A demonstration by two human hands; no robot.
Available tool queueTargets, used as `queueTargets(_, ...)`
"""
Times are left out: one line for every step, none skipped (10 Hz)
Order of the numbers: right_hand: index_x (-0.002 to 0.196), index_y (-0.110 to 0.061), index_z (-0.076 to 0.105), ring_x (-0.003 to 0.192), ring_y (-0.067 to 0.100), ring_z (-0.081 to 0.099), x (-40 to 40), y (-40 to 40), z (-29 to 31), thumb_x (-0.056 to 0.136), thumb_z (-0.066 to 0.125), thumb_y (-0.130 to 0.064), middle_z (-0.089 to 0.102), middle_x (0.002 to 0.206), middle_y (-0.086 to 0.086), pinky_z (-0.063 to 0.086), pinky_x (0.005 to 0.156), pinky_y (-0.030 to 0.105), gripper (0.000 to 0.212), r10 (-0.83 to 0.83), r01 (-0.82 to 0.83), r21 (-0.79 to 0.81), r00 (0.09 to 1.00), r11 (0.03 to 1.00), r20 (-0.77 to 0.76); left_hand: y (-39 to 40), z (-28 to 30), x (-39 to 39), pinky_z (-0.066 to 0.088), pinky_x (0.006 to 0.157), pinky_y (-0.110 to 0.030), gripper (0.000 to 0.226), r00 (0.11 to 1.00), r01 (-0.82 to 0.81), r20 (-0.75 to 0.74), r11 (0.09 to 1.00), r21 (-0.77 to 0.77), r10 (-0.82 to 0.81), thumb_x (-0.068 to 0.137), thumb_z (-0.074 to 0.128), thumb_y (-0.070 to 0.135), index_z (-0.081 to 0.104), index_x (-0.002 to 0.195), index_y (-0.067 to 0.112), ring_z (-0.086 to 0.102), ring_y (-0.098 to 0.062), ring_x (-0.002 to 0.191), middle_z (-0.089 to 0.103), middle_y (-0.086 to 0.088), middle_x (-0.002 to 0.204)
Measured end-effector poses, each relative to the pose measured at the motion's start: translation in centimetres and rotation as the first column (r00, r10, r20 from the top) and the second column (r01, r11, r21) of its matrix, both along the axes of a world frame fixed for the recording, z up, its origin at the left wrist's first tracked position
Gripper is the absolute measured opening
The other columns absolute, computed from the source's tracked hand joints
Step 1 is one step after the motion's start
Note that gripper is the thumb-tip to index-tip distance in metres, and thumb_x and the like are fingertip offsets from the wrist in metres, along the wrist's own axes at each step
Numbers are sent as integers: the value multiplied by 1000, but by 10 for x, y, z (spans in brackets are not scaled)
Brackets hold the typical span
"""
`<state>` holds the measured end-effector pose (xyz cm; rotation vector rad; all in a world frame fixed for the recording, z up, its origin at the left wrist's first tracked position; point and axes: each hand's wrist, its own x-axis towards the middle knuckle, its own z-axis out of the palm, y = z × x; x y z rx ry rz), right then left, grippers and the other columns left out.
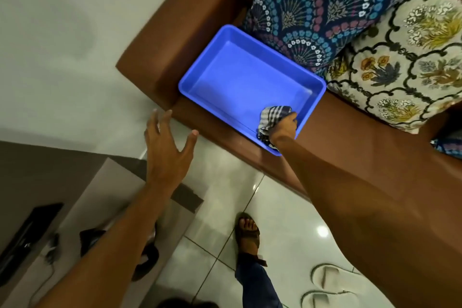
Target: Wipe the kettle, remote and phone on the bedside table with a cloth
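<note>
Brown sofa seat (350, 132) carries a blue tray (240, 77); right hand (285, 126) grips the cloth (272, 114) at its near corner. Lift it bunched, left hand (167, 147) spread empty.

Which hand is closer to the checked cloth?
Right. The right hand grips the checked cloth inside the blue tray; the left hand hovers open, well left of it.

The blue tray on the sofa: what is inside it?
Inside the blue tray is only a checked cloth, gripped by the right hand at the near corner. The floor beneath the cloth and hand is covered.
</note>
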<state>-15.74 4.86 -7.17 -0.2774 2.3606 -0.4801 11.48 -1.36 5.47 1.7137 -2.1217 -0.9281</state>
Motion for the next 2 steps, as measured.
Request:
queueTargets(166,4,6,154,43,33,17,7,13,99,66,-5,23,169,25,27,126,44,90,115,-119,-10,978,993,-172,-8,30,37,39,121,-60,78,999,-20,34,999,-29,21,97,70,41,36,160,11,22,-35,159,16,-13,175)
queueTargets(164,4,15,155,44,29,33,13,42,91,75,-13,23,169,25,24,128,47,96,230,-236,12,928,972,-293,-16,68,64,36,122,-64,84,991,-39,118,987,-158,58,97,69,47,30,163,13,16,-35,161,3,-8,177)
